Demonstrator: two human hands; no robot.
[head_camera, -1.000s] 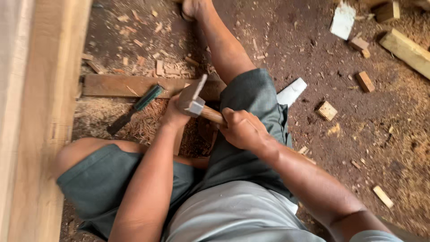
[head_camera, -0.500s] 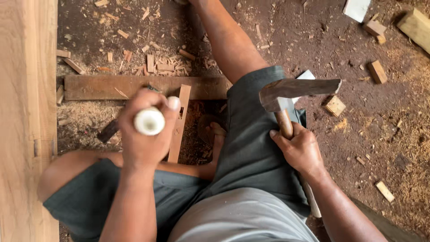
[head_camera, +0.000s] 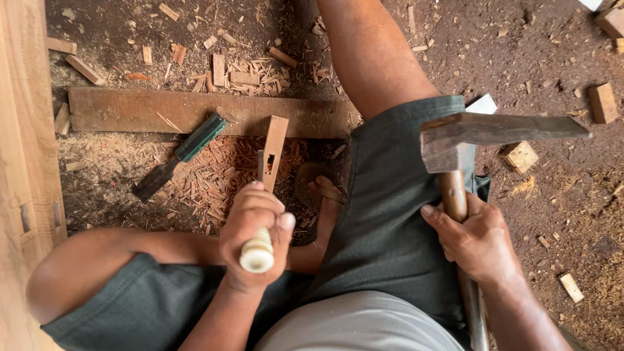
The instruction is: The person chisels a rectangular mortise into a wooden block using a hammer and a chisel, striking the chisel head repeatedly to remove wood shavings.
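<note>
I sit on the ground with my knees apart. My left hand (head_camera: 255, 229) grips a chisel with a cream ridged handle (head_camera: 257, 252); its blade points down at a small wooden piece (head_camera: 273, 148) with a rectangular slot cut in it. My right hand (head_camera: 476, 242) holds the wooden shaft of a hammer, whose rusty metal head (head_camera: 494, 133) is raised over my right thigh. A second chisel with a green handle (head_camera: 182, 153) lies on the shavings to the left.
A long dark plank (head_camera: 136, 109) lies across the ground behind the small piece. A pale timber beam (head_camera: 26, 149) runs along the left edge. Wood chips and shavings cover the dirt; offcut blocks (head_camera: 602, 102) lie at the right.
The hammer has come away from the chisel and risen to the right, held there since. My left hand has drawn the chisel a little toward me.
</note>
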